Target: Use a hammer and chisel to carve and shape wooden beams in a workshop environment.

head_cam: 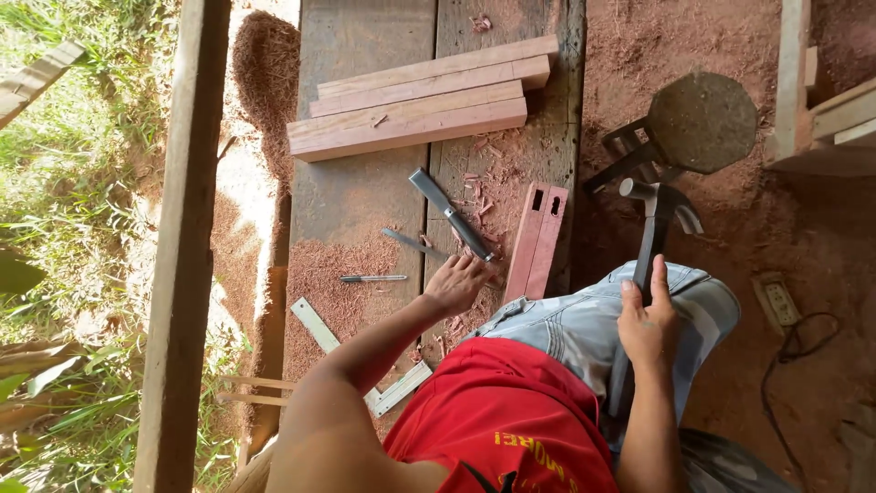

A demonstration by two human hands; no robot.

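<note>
Weathered grey planks make up your bench (pixel 365 196), dusted with reddish sawdust and chips. At its far end lies a stack of pale red timber battens (pixel 415 102), laid crosswise. Nearer you, a shorter red workpiece (pixel 537 239) with two dark mortise slots at its top end lies lengthwise by the bench's right edge, just beside your knee. Your right hand (pixel 646 321) rests on your jeans with its fingers closed around the dark handle of a claw hammer (pixel 655 219), whose steel head points away from you, over the ground beside a round stool (pixel 701 121). Your left hand (pixel 453 285) stretches onto the bench, fingers loosely curled and holding nothing; the handle end of a chisel (pixel 450 214) lies just beyond its fingertips, almost touching, blade angled up and left. A metal square (pixel 351 356) lies under that forearm. Smaller tools, a thin blade (pixel 408 241) and a pencil-like marker (pixel 372 277), lie left of the hand.
</note>
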